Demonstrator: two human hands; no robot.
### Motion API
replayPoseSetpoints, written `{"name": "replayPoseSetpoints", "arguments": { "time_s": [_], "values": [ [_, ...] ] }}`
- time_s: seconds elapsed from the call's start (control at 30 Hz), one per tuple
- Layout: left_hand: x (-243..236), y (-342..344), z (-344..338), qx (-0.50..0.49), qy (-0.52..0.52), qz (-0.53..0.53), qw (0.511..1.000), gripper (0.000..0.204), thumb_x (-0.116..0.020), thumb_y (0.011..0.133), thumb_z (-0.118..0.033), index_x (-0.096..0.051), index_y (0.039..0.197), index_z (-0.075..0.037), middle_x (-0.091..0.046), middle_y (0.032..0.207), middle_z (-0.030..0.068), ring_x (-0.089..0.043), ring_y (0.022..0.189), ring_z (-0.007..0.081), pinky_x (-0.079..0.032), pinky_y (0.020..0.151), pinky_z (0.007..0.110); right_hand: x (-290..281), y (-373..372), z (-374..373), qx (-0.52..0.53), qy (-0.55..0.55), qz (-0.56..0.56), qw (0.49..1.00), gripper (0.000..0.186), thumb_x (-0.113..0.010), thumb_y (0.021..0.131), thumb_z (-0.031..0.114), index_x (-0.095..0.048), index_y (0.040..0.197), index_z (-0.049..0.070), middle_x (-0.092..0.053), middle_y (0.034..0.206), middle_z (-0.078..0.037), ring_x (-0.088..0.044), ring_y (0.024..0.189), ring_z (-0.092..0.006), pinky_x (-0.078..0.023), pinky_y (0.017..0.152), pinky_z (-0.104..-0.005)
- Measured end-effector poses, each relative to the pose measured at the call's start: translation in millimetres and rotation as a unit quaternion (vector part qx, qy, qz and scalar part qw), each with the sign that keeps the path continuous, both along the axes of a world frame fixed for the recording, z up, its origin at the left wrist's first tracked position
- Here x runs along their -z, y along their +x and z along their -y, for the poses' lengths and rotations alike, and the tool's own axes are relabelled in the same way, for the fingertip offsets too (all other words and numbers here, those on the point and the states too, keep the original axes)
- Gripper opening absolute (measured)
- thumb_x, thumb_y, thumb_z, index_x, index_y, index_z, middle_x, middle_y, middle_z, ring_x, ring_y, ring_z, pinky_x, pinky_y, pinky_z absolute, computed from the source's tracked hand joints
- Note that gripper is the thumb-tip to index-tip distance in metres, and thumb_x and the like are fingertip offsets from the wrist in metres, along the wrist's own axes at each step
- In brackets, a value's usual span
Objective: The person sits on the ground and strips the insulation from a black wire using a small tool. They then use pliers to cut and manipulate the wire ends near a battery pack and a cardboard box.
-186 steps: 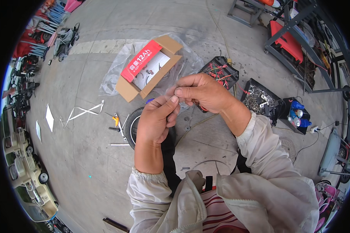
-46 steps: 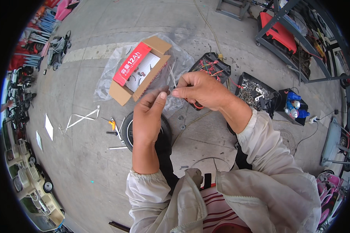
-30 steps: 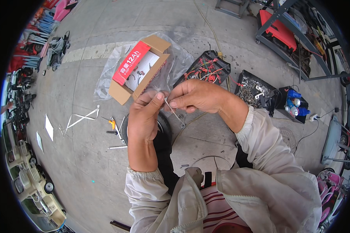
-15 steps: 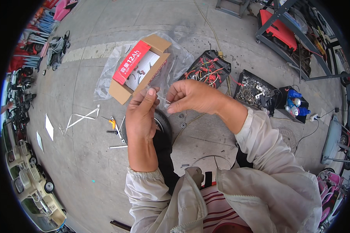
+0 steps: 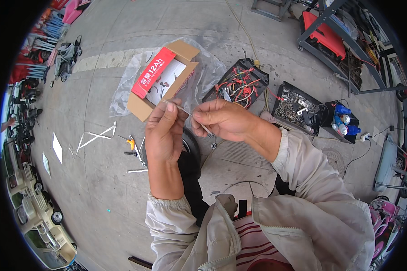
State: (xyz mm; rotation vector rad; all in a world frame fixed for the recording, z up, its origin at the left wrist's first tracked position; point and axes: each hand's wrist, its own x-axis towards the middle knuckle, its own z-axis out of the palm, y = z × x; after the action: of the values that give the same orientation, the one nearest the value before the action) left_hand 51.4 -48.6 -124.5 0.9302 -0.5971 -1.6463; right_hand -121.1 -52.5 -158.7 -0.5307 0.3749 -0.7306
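Observation:
Between my two hands runs a thin whitish strip (image 5: 184,109), held up above the floor. My left hand (image 5: 165,131) pinches one end of it between thumb and fingers. The fingers of my right hand (image 5: 226,119) are closed on the other part, and a short length sticks out below them. Whether it is a cable tie or a cord is too fine to tell. Just beyond my hands lies an open cardboard box (image 5: 138,107) with a red flap, with small dark wire pieces inside. Under my left wrist a black tyre (image 5: 191,147) shows in part.
Clear plastic sheeting (image 5: 211,67) lies under the box. A black tray of tangled wires (image 5: 260,77), a tray of metal parts (image 5: 282,88) and a bin with blue bottles (image 5: 342,109) stand at right. An orange tool (image 5: 131,143) and white strap (image 5: 95,136) lie at left.
My right hand has turned and shifted slightly, its fingers now folded further round the strip. More of the strip shows between the hands and below the right fingers. My left hand has barely moved.

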Motion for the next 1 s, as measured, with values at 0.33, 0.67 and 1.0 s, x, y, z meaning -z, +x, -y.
{"name": "replayPoseSetpoints", "arguments": {
  "time_s": [0.33, 0.67, 1.0],
  "values": [
    [12, -13, -4, -0.099, -0.042, 0.154, 0.982, 0.01, -0.066, 0.089, -0.011, -0.065, 0.088, -0.001, -0.066, 0.089, 0.0054, -0.057, 0.082, 0.0102, -0.043, 0.079, 0.025, -23, 11, -7, 0.18, -0.225, -0.351, 0.891, 0.017, -0.065, 0.089, 0.015, -0.062, 0.083, 0.0, -0.063, 0.077, -0.003, -0.058, 0.071, -0.013, -0.046, 0.066, -0.0275],
    [0, -7, -3, -0.032, -0.025, 0.042, 0.998, 0.009, -0.063, 0.089, -0.007, -0.065, 0.092, 0.001, -0.066, 0.092, 0.0086, -0.059, 0.081, 0.0144, -0.045, 0.079, 0.028, -5, 8, -5, 0.096, -0.062, -0.094, 0.989, 0.017, -0.06, 0.092, 0.018, -0.063, 0.092, 0.001, -0.062, 0.081, -0.004, -0.057, 0.071, -0.0144, -0.046, 0.065, -0.0293],
    [-9, -15, -6, -0.059, -0.041, 0.178, 0.981, 0.009, -0.069, 0.085, -0.009, -0.065, 0.084, -0.001, -0.063, 0.075, 0.0043, -0.056, 0.07, 0.0104, -0.044, 0.069, 0.024, -10, 14, -12, 0.121, -0.098, -0.167, 0.974, 0.014, -0.069, 0.085, 0.006, -0.059, 0.093, 0.0, -0.063, 0.078, -0.001, -0.057, 0.071, -0.0064, -0.046, 0.061, -0.0209]
  ]
}}
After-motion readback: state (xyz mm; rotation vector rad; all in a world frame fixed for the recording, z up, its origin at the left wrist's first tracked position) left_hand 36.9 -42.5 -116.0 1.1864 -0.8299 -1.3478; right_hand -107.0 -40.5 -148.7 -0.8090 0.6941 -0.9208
